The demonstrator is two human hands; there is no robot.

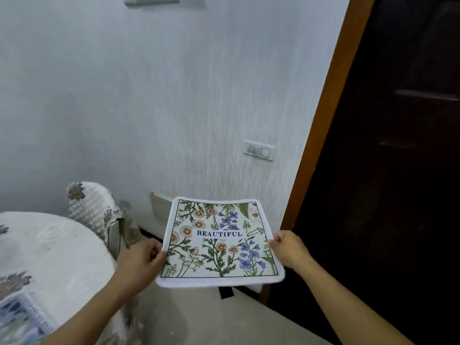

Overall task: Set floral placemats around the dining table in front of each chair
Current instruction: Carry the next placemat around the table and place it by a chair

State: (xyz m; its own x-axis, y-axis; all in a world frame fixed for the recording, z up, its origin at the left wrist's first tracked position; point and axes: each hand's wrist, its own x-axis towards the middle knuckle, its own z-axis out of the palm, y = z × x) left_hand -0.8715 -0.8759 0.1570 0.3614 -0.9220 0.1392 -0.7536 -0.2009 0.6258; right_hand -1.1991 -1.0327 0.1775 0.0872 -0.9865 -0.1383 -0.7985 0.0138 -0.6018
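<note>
Holding a floral placemat (220,241) flat in the air, well off the desk's (49,250) right edge, above the floor.

Left hand (144,261) pinches its left edge and right hand (290,249) its right edge, both closed on the cloth. Held only at the sides, it may sag or slip if either pinch loosens on the way over. A covered chair (93,207) stands at the desk's far right edge, between mat and desk; another mat (17,319) lies at the near edge.
</note>
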